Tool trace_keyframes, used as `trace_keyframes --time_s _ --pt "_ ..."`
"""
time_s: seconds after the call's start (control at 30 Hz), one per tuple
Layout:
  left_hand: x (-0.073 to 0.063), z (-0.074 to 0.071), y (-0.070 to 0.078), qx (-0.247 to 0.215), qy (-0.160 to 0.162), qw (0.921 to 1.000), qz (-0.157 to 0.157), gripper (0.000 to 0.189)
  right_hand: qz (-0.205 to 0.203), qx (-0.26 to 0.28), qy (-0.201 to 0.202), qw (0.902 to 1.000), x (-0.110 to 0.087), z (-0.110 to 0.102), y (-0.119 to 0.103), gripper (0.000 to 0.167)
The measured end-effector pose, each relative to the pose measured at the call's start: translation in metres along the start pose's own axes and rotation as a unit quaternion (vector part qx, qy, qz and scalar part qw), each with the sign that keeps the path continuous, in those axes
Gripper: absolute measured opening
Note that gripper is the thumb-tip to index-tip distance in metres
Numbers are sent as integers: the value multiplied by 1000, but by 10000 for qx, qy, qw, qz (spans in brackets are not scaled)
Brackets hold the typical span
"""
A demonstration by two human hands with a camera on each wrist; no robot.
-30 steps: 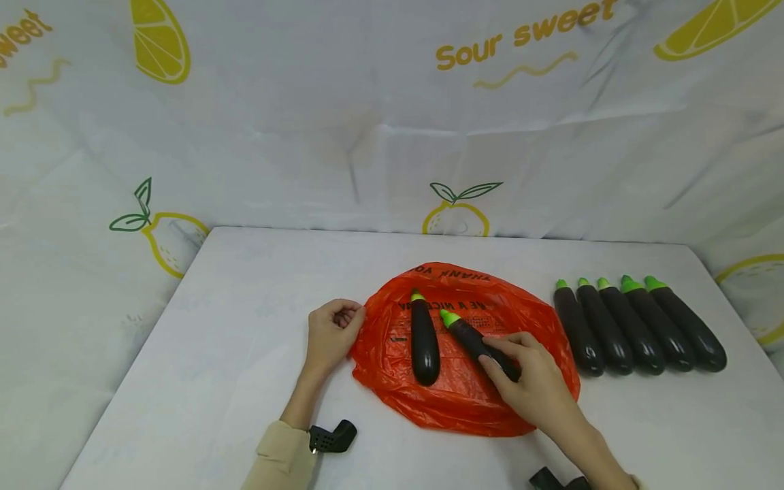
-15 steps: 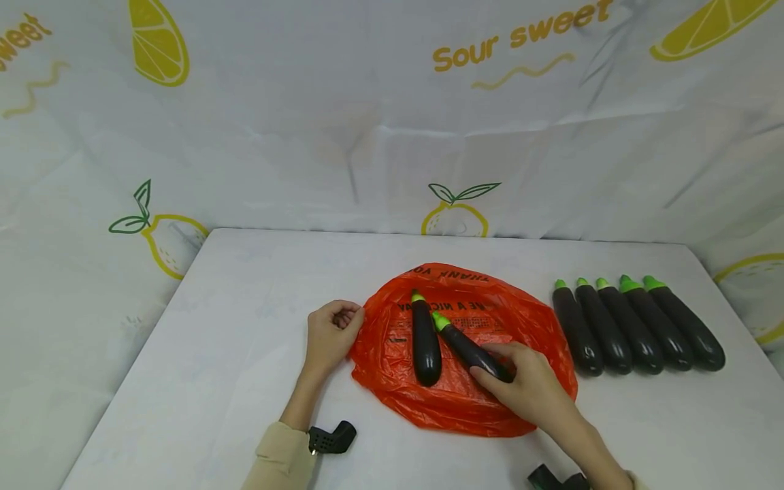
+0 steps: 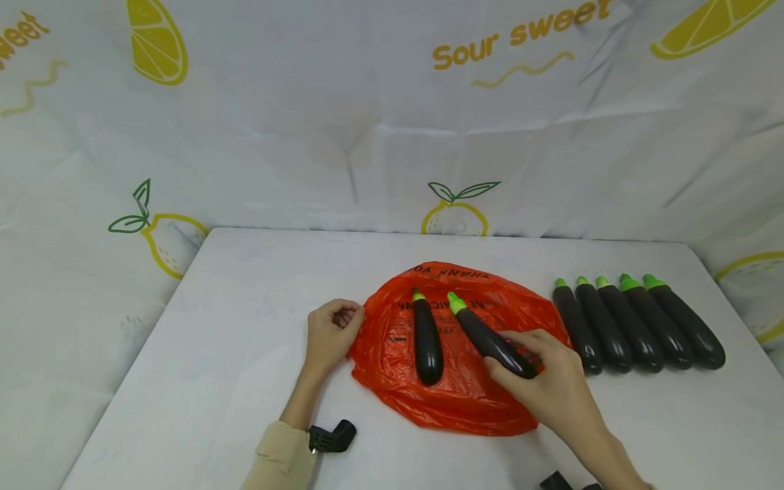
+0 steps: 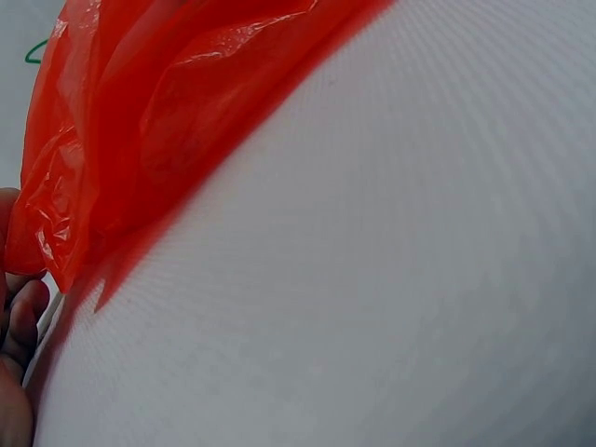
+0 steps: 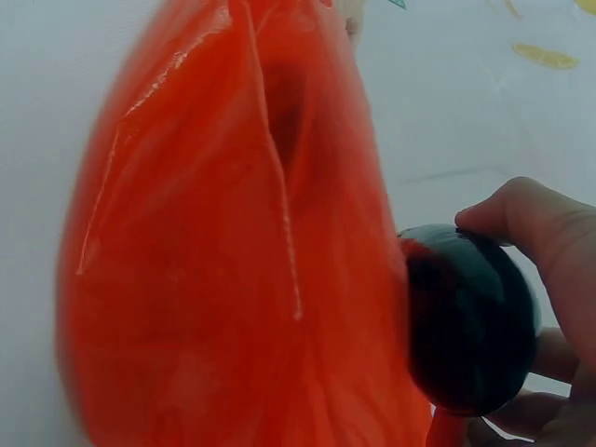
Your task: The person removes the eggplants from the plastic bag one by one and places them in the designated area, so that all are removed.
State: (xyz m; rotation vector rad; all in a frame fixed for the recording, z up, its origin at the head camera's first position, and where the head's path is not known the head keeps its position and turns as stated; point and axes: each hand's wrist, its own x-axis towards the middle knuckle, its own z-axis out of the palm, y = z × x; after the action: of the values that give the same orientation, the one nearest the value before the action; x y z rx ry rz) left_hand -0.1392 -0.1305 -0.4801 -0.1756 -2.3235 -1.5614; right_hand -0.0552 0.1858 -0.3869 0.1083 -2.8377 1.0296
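My right hand (image 3: 554,378) grips a dark eggplant (image 3: 493,344) by its thick end, its green stem pointing away and to the left. In the right wrist view the round end of this eggplant (image 5: 473,321) sits between thumb and fingers, beside the bag's red side. A second eggplant (image 3: 427,344) lies inside the open red plastic bag (image 3: 404,405), to the left of the held one. At the bag's left edge my left hand (image 3: 331,333) pinches the rim. Bunched red plastic (image 4: 56,214) shows at its fingers in the left wrist view.
Several more eggplants (image 3: 637,330) lie side by side on the right of the white table (image 3: 245,306), the leftmost touching or very near the bag. A white sheet with lemon prints (image 3: 306,136) hangs behind the table.
The right hand first shifted the eggplant slightly left, then moved it right and away from the other one in the bag. The left hand stays at the bag's edge.
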Motion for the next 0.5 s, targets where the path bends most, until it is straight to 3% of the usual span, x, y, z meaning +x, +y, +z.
trace_keyframes --time_s 0.3,0.5 --pt "0 0 -3 8 -27 10000 27 6 91 -157 634 9978 -12 -13 5 44" --pt "0 0 -1 47 -44 10000 -2 5 368 -335 778 9957 -23 -21 13 45"
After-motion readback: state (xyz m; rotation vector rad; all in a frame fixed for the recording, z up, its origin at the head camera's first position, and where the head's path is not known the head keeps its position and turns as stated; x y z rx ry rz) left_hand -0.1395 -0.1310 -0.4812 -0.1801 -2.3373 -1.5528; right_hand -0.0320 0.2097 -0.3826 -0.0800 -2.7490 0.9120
